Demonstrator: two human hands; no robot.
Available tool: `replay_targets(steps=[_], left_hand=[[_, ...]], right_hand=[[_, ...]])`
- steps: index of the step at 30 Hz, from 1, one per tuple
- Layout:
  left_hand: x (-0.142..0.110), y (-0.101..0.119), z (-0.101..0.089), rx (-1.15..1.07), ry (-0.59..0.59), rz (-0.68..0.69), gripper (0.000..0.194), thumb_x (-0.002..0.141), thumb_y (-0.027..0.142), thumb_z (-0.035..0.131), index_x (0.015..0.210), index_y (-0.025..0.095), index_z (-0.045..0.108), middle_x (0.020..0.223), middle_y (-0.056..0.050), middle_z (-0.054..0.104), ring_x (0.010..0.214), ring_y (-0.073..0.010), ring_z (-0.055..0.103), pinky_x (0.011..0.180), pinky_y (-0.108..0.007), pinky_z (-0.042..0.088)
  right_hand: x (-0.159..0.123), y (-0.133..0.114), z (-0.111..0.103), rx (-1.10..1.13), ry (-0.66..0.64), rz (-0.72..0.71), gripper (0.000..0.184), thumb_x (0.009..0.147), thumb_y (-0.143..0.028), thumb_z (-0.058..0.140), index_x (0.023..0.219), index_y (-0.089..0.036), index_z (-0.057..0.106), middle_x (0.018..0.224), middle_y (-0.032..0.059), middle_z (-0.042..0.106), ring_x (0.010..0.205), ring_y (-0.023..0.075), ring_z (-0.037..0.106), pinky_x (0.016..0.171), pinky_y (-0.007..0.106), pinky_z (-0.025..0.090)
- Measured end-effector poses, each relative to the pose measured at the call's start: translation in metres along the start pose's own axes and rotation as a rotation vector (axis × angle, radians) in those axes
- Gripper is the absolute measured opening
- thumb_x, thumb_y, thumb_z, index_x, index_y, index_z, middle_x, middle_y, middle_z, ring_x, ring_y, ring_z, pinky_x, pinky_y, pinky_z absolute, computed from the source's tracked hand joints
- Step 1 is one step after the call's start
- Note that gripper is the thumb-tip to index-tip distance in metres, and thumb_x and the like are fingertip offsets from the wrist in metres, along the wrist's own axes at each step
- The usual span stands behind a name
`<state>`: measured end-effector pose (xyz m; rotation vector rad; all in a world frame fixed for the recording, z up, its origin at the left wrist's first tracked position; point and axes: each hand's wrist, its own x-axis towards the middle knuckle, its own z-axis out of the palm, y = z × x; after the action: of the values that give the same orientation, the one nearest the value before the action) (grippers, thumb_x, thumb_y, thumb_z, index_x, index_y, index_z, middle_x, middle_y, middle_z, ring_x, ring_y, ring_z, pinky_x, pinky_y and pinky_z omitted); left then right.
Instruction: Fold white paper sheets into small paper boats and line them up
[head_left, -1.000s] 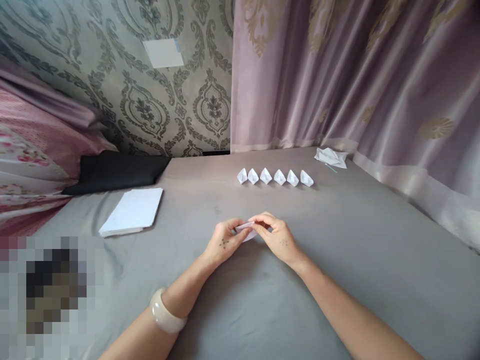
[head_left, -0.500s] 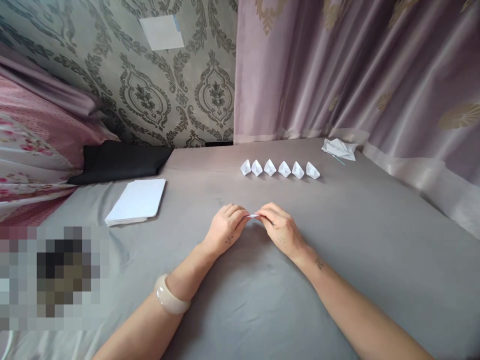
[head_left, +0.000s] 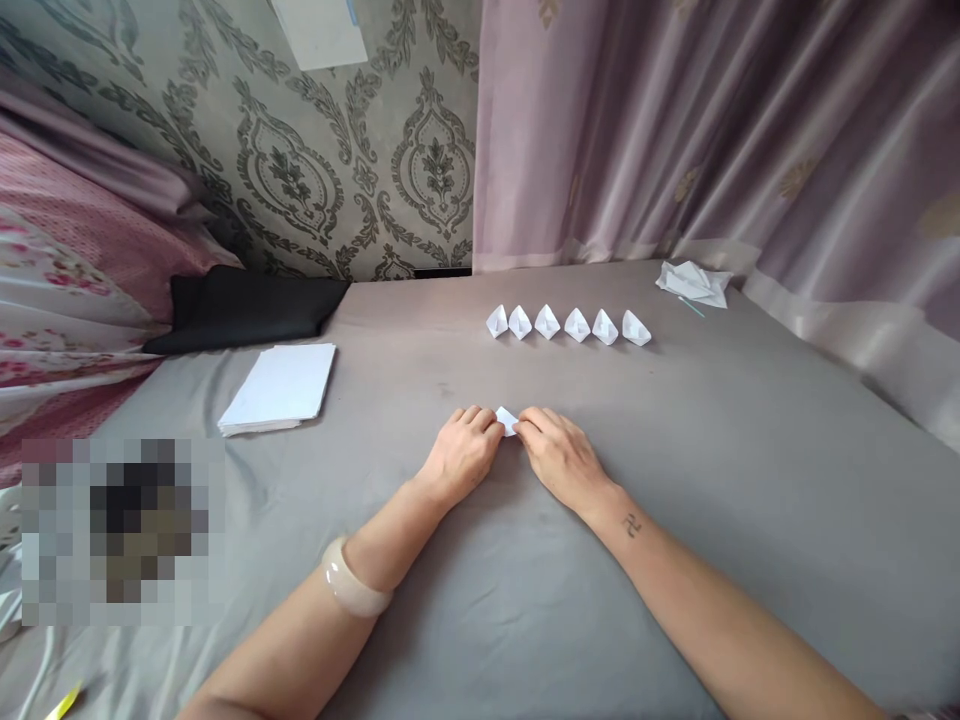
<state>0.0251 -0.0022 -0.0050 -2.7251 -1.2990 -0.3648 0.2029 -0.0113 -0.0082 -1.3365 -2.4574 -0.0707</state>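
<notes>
A small piece of folded white paper (head_left: 506, 421) is pinched between my two hands, its pointed top facing away from me. My left hand (head_left: 466, 448) is closed on the paper's left side, and a pale bangle circles that wrist. On the opposite side, my right hand (head_left: 559, 452) grips the paper with bent fingers. Much of the paper is hidden behind the fingertips. Beyond the hands, several folded white paper boats (head_left: 547, 322) stand in a row on the grey cloth (head_left: 420, 345).
A stack of white paper (head_left: 281, 385) lies at the left, with folded black fabric (head_left: 247, 310) behind it. Crumpled white paper or plastic (head_left: 694, 283) rests at the back right near a thin stick (head_left: 691, 307). A patterned wall and purple curtain (head_left: 600, 130) border the far edge.
The paper has turned from edge-on to show a flat, pointed face between my fingers. Both hands still hold it, now tipped lower. The whole view has shifted slightly.
</notes>
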Motion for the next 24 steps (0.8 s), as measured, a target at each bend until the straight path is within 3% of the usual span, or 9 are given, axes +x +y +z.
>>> replay_targets(steps=[3,11,16,24], left_hand=[[-0.004,0.001,0.0,-0.17,-0.003,-0.141,0.023,0.095,0.02,0.042,0.095,0.017,0.065,0.094,-0.007,0.064,0.086,-0.0198,0.057,0.075,-0.031,0.044],[-0.002,-0.014,-0.003,-0.609,0.006,-0.567,0.014,0.084,0.03,0.062,0.079,0.018,0.069,0.091,-0.006,0.061,0.08,-0.0176,0.058,0.073,-0.029,0.047],[0.001,-0.012,-0.006,-0.615,0.002,-0.6,0.017,0.085,0.023,0.057,0.078,0.016,0.07,0.088,-0.007,0.06,0.079,-0.0175,0.058,0.075,-0.031,0.047],[0.002,-0.011,-0.005,-0.612,0.006,-0.623,0.016,0.083,0.024,0.057,0.075,0.015,0.067,0.088,-0.008,0.058,0.079,-0.0181,0.056,0.075,-0.033,0.047]], right_hand=[[-0.002,0.002,-0.001,0.121,0.005,0.065,0.02,0.095,-0.02,0.047,0.094,-0.019,0.067,0.097,0.0057,0.065,0.088,0.018,0.057,0.074,0.03,0.042],[0.005,0.009,0.001,0.461,0.014,0.328,0.017,0.09,-0.026,0.055,0.079,-0.021,0.067,0.092,0.0021,0.064,0.083,0.0153,0.06,0.073,0.027,0.045],[0.011,0.01,0.002,0.521,-0.004,0.408,0.018,0.088,-0.028,0.055,0.076,-0.02,0.066,0.095,0.003,0.062,0.072,0.0127,0.058,0.069,0.028,0.044],[0.017,0.012,0.005,0.562,-0.039,0.482,0.02,0.085,-0.03,0.057,0.071,-0.019,0.065,0.099,0.0032,0.06,0.068,0.0114,0.057,0.071,0.029,0.046]])
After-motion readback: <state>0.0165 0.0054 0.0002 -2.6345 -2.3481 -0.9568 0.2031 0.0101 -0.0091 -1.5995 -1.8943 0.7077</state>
